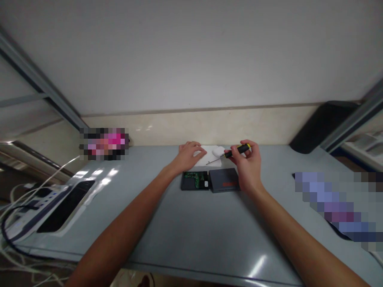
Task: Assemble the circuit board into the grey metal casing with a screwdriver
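My right hand point(247, 161) holds a black and yellow screwdriver point(237, 150), its thin shaft slanting down to the left over a white sheet point(212, 150). At the tip there is a small dark speck, too small to name. My left hand point(190, 154) rests at the sheet's left side with its fingers apart and nothing visible in them. A rounded white item point(218, 152) lies on the sheet near the shaft. In front of the hands sit a dark tray with a green circuit board point(196, 180) and, right beside it, a dark grey box point(223, 180).
On the grey table point(185, 231), a power strip point(38, 211) with cables and a dark flat device point(67, 205) lie at the left. A black cylindrical object point(321, 125) is at the back right. Blurred items are at both sides; a wall stands behind.
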Motion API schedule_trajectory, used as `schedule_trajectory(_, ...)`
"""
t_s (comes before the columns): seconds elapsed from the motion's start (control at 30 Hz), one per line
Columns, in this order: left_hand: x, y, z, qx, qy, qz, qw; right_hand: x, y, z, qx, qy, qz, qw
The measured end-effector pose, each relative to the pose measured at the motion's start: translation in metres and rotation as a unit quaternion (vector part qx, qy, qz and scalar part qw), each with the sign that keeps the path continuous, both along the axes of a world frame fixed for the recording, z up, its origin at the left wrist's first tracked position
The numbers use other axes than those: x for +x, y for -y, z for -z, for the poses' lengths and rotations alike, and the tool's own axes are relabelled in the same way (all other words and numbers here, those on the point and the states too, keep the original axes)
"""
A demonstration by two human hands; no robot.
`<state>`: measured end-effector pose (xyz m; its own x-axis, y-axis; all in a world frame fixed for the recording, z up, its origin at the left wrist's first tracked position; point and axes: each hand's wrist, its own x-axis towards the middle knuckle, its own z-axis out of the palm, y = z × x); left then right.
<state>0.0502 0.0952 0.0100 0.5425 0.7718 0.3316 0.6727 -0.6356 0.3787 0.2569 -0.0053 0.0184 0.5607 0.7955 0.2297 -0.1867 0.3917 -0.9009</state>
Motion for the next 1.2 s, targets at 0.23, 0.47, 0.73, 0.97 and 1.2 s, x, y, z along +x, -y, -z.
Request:
schedule_trajectory(0.23, -0.065, 0.041, -0.008, -0.021, 0.101, 0.039, 0.994, -0.034, 0.014, 0.004, 0.066, 0.125, -0.127, 0.982)
schedule_trajectory(0.47, -0.071, 0.068, 0.006, -0.025, 0.034, 0.058, 0.997, -0.048, 0.019, 0.017, 0.046, 0.133, -0.145, 0.979)
schedule_trajectory(0.73, -0.072, 0.073, 0.014, -0.012, 0.025, 0.055, 0.998, -0.055, 0.023, 0.019, 0.041, 0.173, -0.152, 0.972)
schedule_trajectory(0.97, -0.072, 0.079, 0.02, -0.005, 0.022, 0.04, 0.999, -0.056, 0.025, 0.017, 0.044, 0.213, -0.128, 0.968)
schedule_trajectory(1.2, -0.071, 0.083, 0.023, 0.012, 0.013, 0.032, 0.999, -0.054, 0.023, 0.017, 0.043, 0.206, -0.126, 0.969)
